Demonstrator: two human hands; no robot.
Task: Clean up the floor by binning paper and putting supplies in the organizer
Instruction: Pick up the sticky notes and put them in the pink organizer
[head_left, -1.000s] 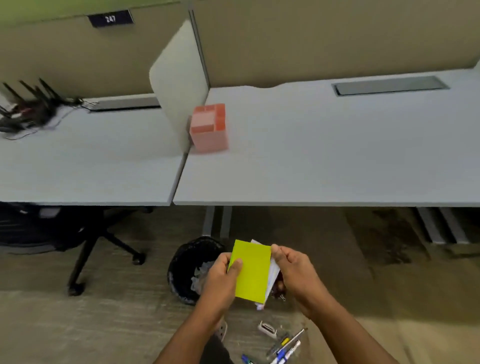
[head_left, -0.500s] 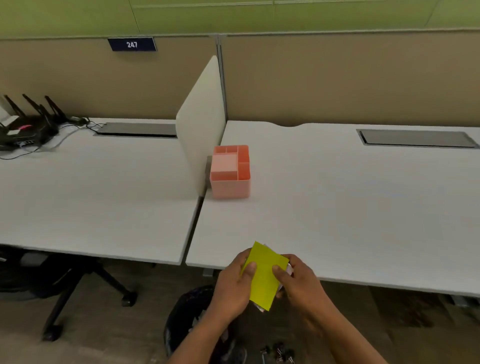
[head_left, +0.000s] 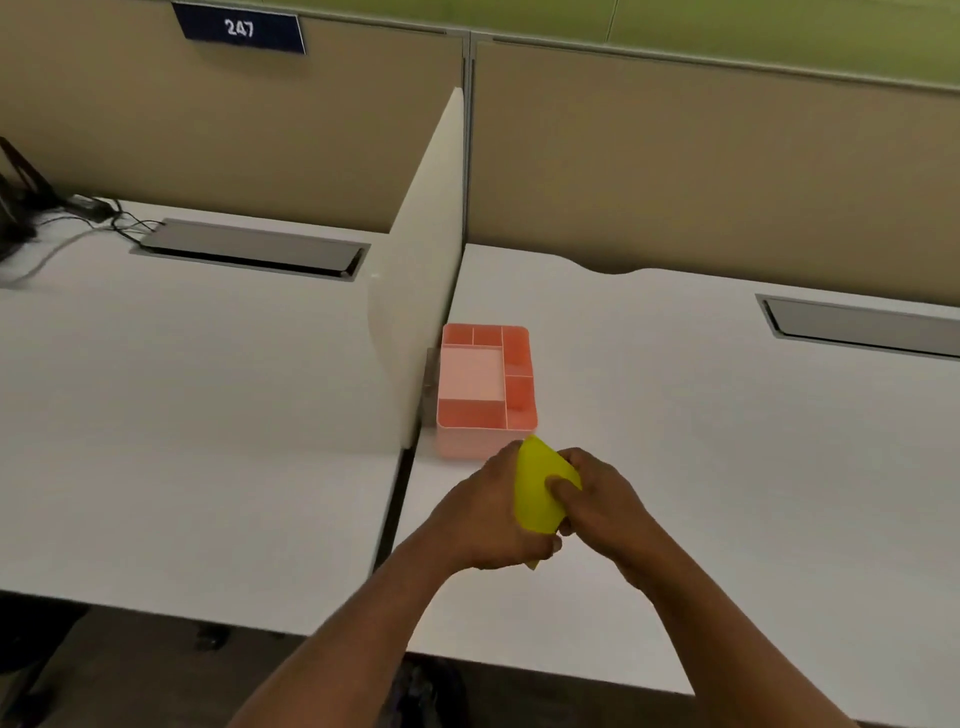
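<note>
A yellow-green stack of sticky notes (head_left: 537, 491) is held between both hands over the white desk (head_left: 675, 467). My left hand (head_left: 485, 512) grips its left side and my right hand (head_left: 597, 501) grips its right side, thumb on top. The pink compartmented organizer (head_left: 485, 387) stands on the desk just beyond the hands, against the white divider panel (head_left: 421, 312). Its compartments look empty. The bin and the floor supplies are out of view.
A second white desk (head_left: 182, 415) lies left of the divider. Grey cable trays (head_left: 254, 249) (head_left: 857, 327) sit at the back of each desk. Black cables and a device (head_left: 31, 218) are at far left. Beige partitions rise behind.
The view rose from the floor and bin to the desk. Both hands carried the yellow-green notes up and forward, close to the organizer.
</note>
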